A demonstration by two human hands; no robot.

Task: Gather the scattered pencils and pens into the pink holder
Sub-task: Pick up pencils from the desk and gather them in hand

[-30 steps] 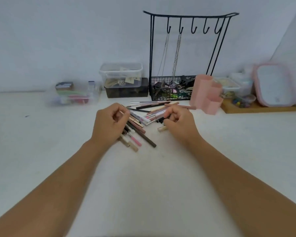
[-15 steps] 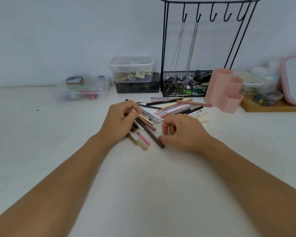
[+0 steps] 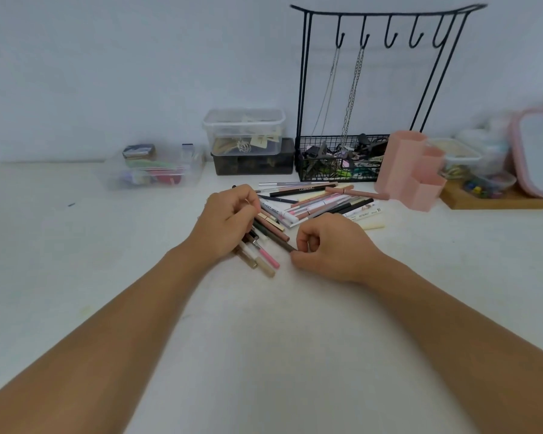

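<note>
Several pens and pencils lie in a loose pile (image 3: 314, 204) on the white table, more of them fanning out under my left hand. My left hand (image 3: 229, 222) rests on that bundle (image 3: 265, 261), its fingers curled around several of them. My right hand (image 3: 329, 245) is just right of it, thumb and forefinger pinching the near end of a long dark brown pencil (image 3: 278, 241). The pink holder (image 3: 409, 173) stands upright at the back right, beyond the pile, with tiered tubes; I see nothing sticking out of it.
A black wire rack (image 3: 373, 89) with hooks, chains and a filled basket stands behind the pile. Clear plastic boxes (image 3: 243, 133) (image 3: 154, 169) sit along the wall. A wooden tray (image 3: 499, 200) and a pink-rimmed mirror (image 3: 539, 151) are at the right.
My right hand pulled back from the far pile toward me and now pinches the end of the dark brown pencil. My left hand stayed on its bundle. The camera shifted closer.
</note>
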